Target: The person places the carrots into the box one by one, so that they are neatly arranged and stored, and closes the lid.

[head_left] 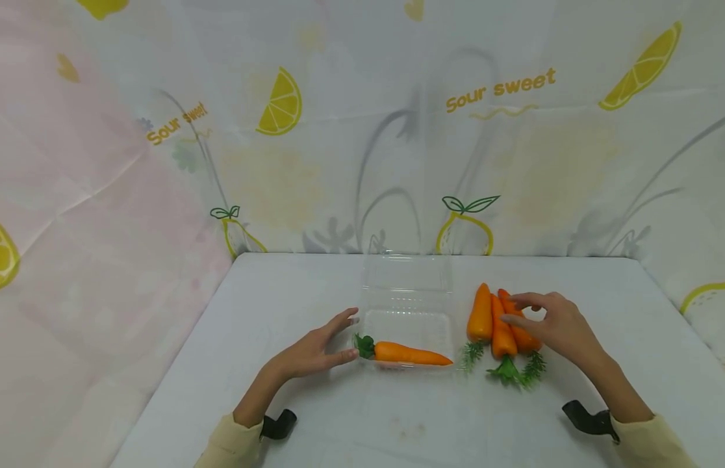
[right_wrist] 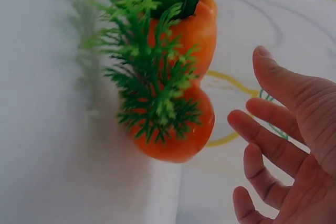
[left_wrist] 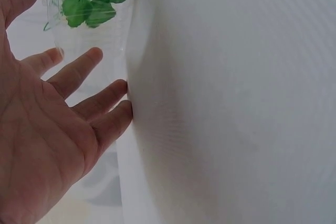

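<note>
We judge the three carrots (head_left: 503,331), at three o'clock of the clear clamshell box (head_left: 406,325), light, stiff and slick, best held mid-body; our right hand (head_left: 560,326) has fingers parted beside them; our left hand's (head_left: 312,352) spread at the box's nine o'clock.

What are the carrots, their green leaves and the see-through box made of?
The carrots look like smooth, shiny plastic or maybe coated foam: their orange is very even and catches the light. Their green leaves seem to be plastic, since some have neat feathery tips, but broader ones could be cloth. The box looks like thin, glossy clear plastic: the white table shows through it.
</note>
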Motion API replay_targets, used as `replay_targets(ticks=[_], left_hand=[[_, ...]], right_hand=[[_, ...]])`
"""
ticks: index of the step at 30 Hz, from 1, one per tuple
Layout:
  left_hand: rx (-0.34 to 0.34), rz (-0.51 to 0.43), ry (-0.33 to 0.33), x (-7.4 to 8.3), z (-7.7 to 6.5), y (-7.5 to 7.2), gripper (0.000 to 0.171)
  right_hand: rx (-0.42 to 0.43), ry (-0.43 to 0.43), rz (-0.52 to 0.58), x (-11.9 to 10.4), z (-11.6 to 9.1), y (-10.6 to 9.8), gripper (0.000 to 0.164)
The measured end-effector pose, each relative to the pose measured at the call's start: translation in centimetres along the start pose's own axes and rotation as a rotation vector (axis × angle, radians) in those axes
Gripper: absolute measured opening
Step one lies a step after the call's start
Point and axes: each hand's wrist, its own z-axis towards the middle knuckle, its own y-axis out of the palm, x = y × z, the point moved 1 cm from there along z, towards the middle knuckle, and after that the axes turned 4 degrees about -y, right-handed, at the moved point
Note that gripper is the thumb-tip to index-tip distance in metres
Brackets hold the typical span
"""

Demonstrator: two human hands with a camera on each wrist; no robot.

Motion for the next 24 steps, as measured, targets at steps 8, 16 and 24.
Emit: replay_targets(ticks=[8, 16, 24], left_hand=[[-0.005, -0.009, 0.004, 0.0, 0.0, 0.0, 0.081], [-0.007, 0.0, -0.015, 0.2, 0.0, -0.1, 0.081], [-0.011, 0.004, -0.025, 0.2, 0.0, -0.1, 0.081]], right_hand=[[-0.05, 0.027, -0.031, 0.6, -0.3, -0.1, 0.054], [-0.109, 0.031, -0.029, 1.2, -0.7, -0.5, 0.057], [-0.142, 0.053, -0.022, 1.6, -1.1, -0.3, 0.056]])
